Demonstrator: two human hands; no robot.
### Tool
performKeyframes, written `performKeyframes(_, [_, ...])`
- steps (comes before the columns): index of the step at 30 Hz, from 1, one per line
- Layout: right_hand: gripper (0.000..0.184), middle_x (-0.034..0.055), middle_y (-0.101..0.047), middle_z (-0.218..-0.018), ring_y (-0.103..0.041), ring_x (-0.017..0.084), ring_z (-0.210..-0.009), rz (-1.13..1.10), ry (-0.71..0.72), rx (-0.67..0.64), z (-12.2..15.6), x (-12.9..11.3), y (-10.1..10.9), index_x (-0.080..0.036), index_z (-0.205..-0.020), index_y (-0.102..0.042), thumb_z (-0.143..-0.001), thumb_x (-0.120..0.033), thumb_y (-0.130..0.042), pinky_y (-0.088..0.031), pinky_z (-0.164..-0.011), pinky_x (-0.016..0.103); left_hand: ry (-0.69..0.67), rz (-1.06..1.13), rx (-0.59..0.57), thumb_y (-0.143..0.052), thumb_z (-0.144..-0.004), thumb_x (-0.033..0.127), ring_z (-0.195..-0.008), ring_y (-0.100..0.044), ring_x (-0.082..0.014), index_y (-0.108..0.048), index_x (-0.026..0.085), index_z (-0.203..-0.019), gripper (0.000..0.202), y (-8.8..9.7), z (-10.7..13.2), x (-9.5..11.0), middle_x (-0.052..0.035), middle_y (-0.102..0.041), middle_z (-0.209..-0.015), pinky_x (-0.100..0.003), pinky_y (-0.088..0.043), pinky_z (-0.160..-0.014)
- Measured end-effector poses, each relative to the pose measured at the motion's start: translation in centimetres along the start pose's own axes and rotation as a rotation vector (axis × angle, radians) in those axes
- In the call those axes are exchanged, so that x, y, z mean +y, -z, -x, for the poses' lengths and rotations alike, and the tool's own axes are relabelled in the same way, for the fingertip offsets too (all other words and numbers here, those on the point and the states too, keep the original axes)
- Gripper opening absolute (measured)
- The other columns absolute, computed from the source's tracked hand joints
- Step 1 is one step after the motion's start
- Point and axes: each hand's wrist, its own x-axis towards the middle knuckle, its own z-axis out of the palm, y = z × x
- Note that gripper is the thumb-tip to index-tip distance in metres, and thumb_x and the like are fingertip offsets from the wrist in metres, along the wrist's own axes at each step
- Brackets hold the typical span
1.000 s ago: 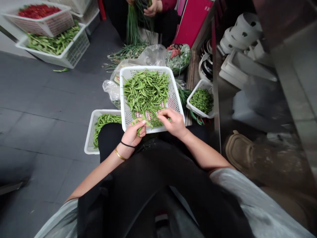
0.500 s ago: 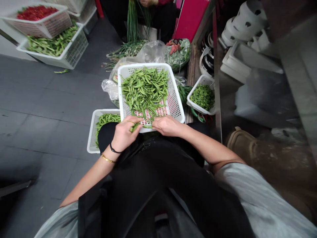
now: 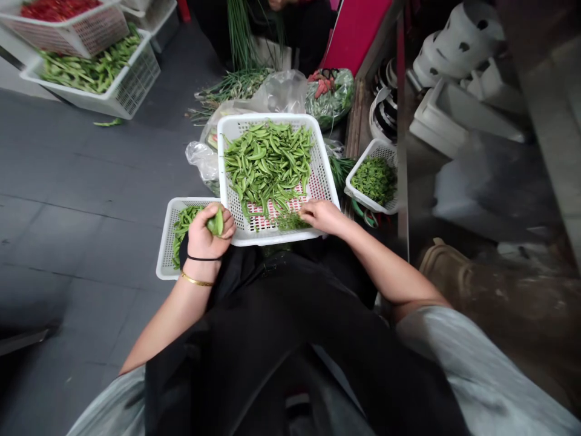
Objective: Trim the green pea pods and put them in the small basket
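Gray floor [image 3: 136, 169] alongside, I have uncounted pods [image 3: 216, 223] clamped inside my left grip [image 3: 209, 231], my right grip [image 3: 324, 217], closure unclear, beside scraps [image 3: 289, 221] in one basket [image 3: 324, 172].

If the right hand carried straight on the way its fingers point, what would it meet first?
Most likely the small heap of green trimmings in the white basket; the right hand may be touching it, as depth is unclear.

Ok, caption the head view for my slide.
Left hand closed around green pods, right hand by green scraps in a white basket of loose pods.
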Motion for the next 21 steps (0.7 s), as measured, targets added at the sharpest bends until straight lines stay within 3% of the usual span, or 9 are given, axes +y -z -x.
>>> performKeyframes(3, [0.033,0.0155,-0.064,-0.105,-0.063,0.024,-0.085,0.218,-0.016,-0.222,-2.9,0.6,-1.2,-0.017,-0.115,-0.061,-0.083,-0.02,-0.055,-0.044,-0.068,0.031,0.088,0.126,0.007,-0.063,-0.063,0.026,-0.047,-0.044,-0.0083,-0.049,0.017,-0.063,0.017,1.1,-0.3,0.0,0.0018,-0.044,-0.055,-0.018,-0.031,-0.037])
performKeyframes(6, [0.032,0.0142,-0.064,-0.105,-0.063,0.022,-0.082,0.281,0.163,-0.167,-7.1,-1.2,-3.6,-0.017,-0.116,-0.059,-0.089,-0.017,-0.043,-0.043,-0.066,0.031,0.151,0.13,0.003,-0.066,-0.062,0.028,-0.056,-0.053,-0.0117,-0.059,0.017,-0.08,0.022,1.2,-0.2,-0.8,-0.0025,-0.056,-0.068,-0.02,-0.038,-0.041])
performKeyframes(9, [0.031,0.0151,-0.065,-0.102,-0.062,0.021,-0.08,0.307,0.291,-0.215,-10.9,-3.0,-5.8,-0.012,-0.115,-0.058,-0.089,-0.013,-0.04,-0.043,-0.066,0.03,0.159,0.095,-0.02,-0.071,-0.062,0.025,-0.048,-0.046,-0.0079,-0.061,0.018,-0.09,0.03,1.1,-0.1,-1.1,0.0009,-0.053,-0.062,-0.018,-0.036,-0.039])
performKeyframes(12, [0.027,0.0173,-0.066,-0.1,-0.062,0.021,-0.08,0.299,0.302,-0.228,-12.5,-2.7,-6.3,-0.008,-0.108,-0.06,-0.089,-0.012,-0.041,-0.043,-0.067,0.031,0.177,0.081,-0.065,-0.075,-0.063,0.023,-0.039,-0.033,-0.0032,-0.059,0.016,-0.078,0.023,1.3,-0.1,-0.9,0.0063,-0.039,-0.05,-0.014,-0.025,-0.035])
performKeyframes(15, [0.027,0.0148,-0.066,-0.101,-0.062,0.02,-0.086,0.141,0.277,-0.036,-10.9,-1.6,-4.8,-0.01,-0.106,-0.062,-0.093,-0.022,-0.042,-0.045,-0.074,0.032,0.27,0.047,-0.054,-0.076,-0.065,0.022,-0.037,-0.03,-0.0019,-0.053,0.014,-0.065,0.025,1.4,-0.3,-1.4,0.0075,-0.034,-0.047,-0.013,-0.02,-0.033])
performKeyframes(18, [0.028,0.0108,-0.067,-0.102,-0.061,0.016,-0.093,-0.127,0.28,0.238,-7.2,-1.5,-3.2,-0.012,-0.107,-0.063,-0.095,-0.026,-0.042,-0.045,-0.084,0.029,0.337,-0.032,0.014,-0.077,-0.065,0.025,-0.037,-0.036,-0.0026,-0.059,0.01,-0.075,0.025,1.0,-0.7,-3.2,0.0054,-0.044,-0.05,-0.014,-0.023,-0.033])
performKeyframes(21, [0.031,0.0093,-0.068,-0.1,-0.061,0.015,-0.092,-0.269,0.375,0.364,-3.9,-2.3,-3.1,-0.013,-0.11,-0.063,-0.095,-0.027,-0.04,-0.046,-0.086,0.028,0.334,-0.096,0.037,-0.079,-0.062,0.031,-0.036,-0.039,-0.0031,-0.06,0.009,-0.077,0.033,-0.3,-1.6,-5.4,0.0005,-0.056,-0.057,-0.015,-0.026,-0.033])
